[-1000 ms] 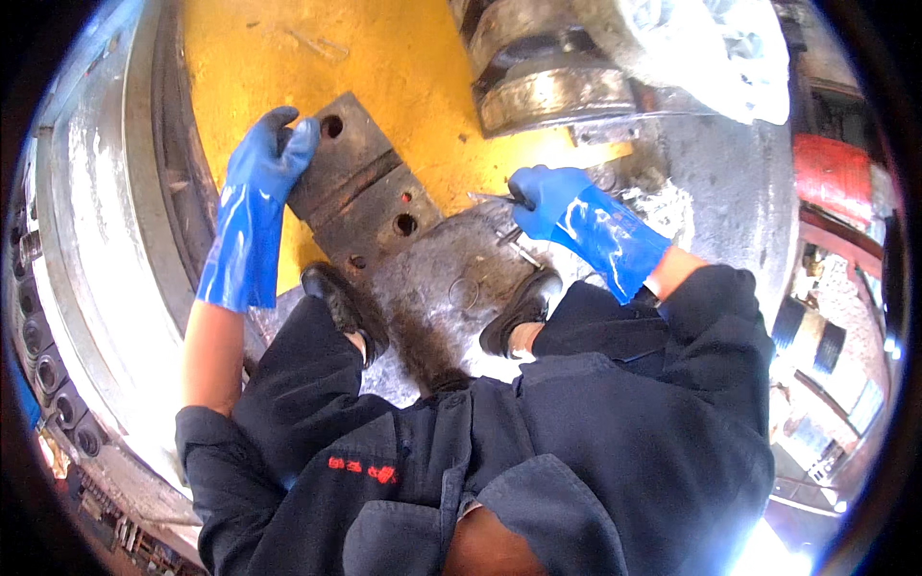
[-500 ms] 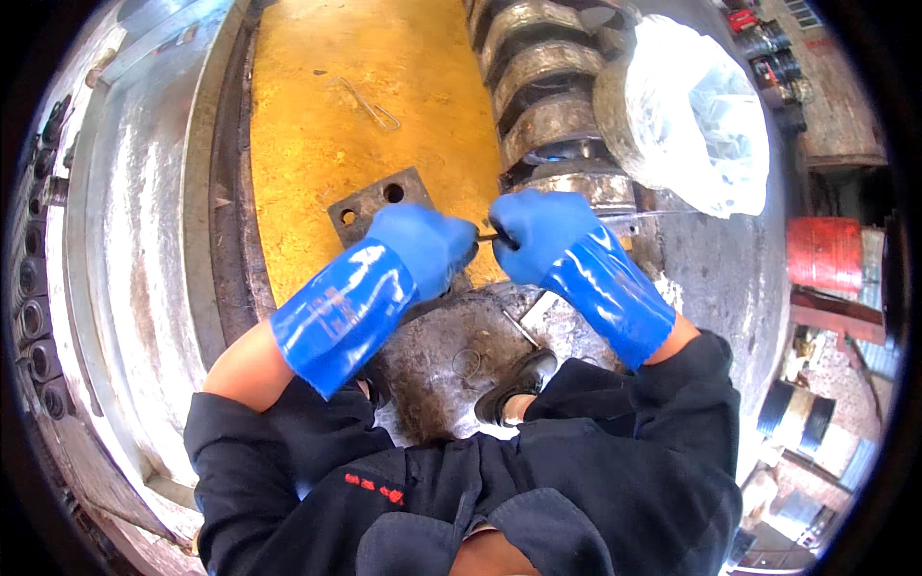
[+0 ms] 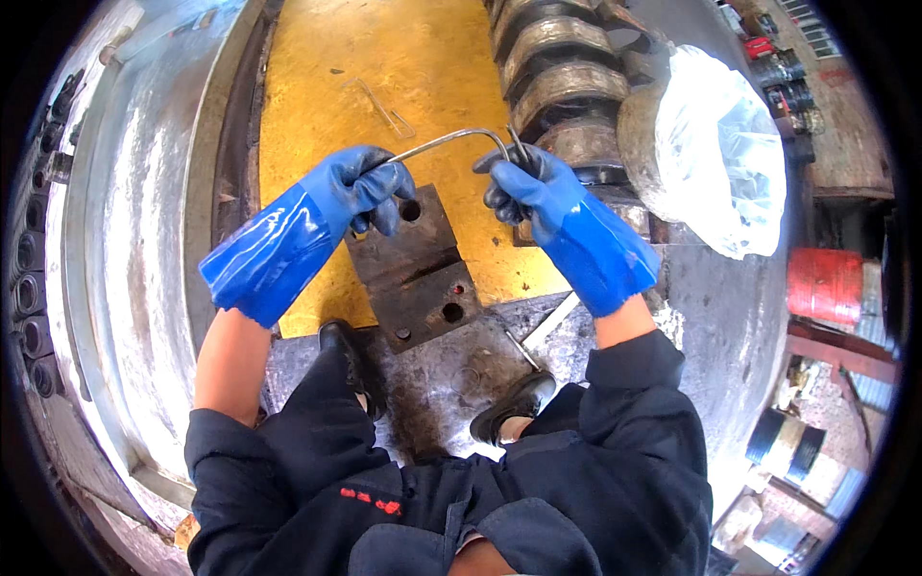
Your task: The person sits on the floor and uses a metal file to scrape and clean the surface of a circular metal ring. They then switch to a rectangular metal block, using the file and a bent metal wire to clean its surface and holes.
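My left hand (image 3: 370, 187), in a long blue rubber glove, is closed around one end of a bent metal rod (image 3: 447, 140). The rod arches across to my right hand (image 3: 533, 197), gloved the same way, whose fingers are closed about its curved end. A short rod tip (image 3: 519, 142) sticks up from the right fingers; whether it belongs to the same rod I cannot tell. Below and between my hands lies a dark steel block (image 3: 413, 307) with round holes and a groove across its middle. My left fingers partly cover its far left corner.
Beneath the block is a yellow plate (image 3: 432, 72) with a thin bent wire (image 3: 379, 108). Thick worn metal rings (image 3: 567, 82) line its right side, with a white plastic bag (image 3: 715, 154) beside them. A metal bar (image 3: 523, 350) lies near my right shoe (image 3: 509, 403). A red drum (image 3: 824, 285) stands far right.
My hands have moved apart and up from close together, and the bent rod now shows between them. More of the steel block has come into sight.
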Available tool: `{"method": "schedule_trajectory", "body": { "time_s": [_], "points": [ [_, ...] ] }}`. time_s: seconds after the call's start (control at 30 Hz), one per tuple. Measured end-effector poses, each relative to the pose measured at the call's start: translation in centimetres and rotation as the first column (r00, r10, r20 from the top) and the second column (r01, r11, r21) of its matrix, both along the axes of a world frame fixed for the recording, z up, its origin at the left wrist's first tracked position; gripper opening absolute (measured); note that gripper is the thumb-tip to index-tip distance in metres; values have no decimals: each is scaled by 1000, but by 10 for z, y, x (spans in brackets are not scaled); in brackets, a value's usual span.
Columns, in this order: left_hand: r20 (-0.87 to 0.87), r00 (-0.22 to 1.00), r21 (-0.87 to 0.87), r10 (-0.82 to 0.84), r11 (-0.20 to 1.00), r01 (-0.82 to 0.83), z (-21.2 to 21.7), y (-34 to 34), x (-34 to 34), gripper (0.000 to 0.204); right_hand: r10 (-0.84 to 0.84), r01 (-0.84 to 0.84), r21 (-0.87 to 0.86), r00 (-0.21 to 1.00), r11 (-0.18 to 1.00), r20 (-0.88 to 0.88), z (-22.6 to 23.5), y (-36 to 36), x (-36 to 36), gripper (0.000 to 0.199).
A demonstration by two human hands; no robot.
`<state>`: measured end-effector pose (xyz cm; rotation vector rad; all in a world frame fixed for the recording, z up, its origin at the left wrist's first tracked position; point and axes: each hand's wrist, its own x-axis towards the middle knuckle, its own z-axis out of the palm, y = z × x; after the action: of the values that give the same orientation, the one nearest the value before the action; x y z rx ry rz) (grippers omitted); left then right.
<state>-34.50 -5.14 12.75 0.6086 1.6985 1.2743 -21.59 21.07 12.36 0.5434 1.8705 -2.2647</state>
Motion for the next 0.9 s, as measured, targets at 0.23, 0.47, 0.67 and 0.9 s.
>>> {"method": "schedule_trajectory", "body": {
  "time_s": [0.23, 0.47, 0.67, 0.9],
  "points": [
    [-336, 742, -34, 580, 780, -625, -54, -37, -57, 44, -322, 312, 284, 947, 907, -9, -71, 5, -81, 26],
    [-295, 737, 123, 608, 789, -602, -104, -46, -11, 41, -434, 336, 350, 865, 874, 253, -227, 39, -137, 23],
    [-811, 549, -59, 203, 905, -422, -75, 7, 39, 30, -409, 343, 256, 866, 904, 286, -269, 28, -160, 29],
    [-756, 645, -103, 109, 954, -282, -76, 36, 33, 31, -156, 149, 333, 988, 931, -7, -389, 80, -119, 24]
  ]
}}
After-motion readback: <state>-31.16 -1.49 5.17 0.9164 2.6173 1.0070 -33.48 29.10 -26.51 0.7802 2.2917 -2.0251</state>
